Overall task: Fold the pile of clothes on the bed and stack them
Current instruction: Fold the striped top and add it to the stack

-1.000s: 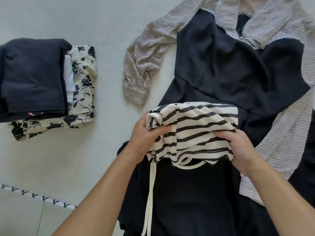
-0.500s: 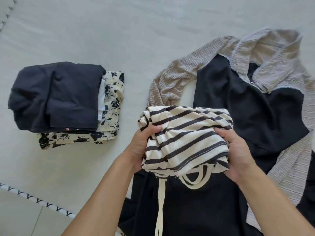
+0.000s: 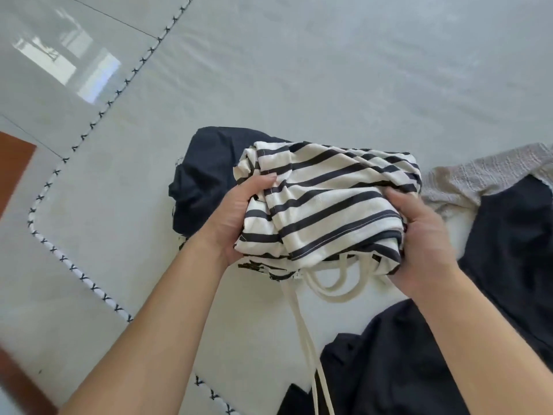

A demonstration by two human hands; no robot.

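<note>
Pale bed [image 3: 329,70]: both hands' fingers [image 3: 263,182] grip the striped bundle [image 3: 326,205], held directly above the dark stack [image 3: 206,175].

Cream-and-black striped garment [image 3: 326,205], navy folded stack [image 3: 206,175], pale grey bed [image 3: 329,70].

A pale grey bed sheet [image 3: 344,70] fills the view, its edge piped with black-and-white stitched trim [image 3: 119,91]. At ten o'clock, glossy floor tiles [image 3: 45,70] reflect window light; reddish-brown wood [image 3: 12,163] sits at nine.
</note>
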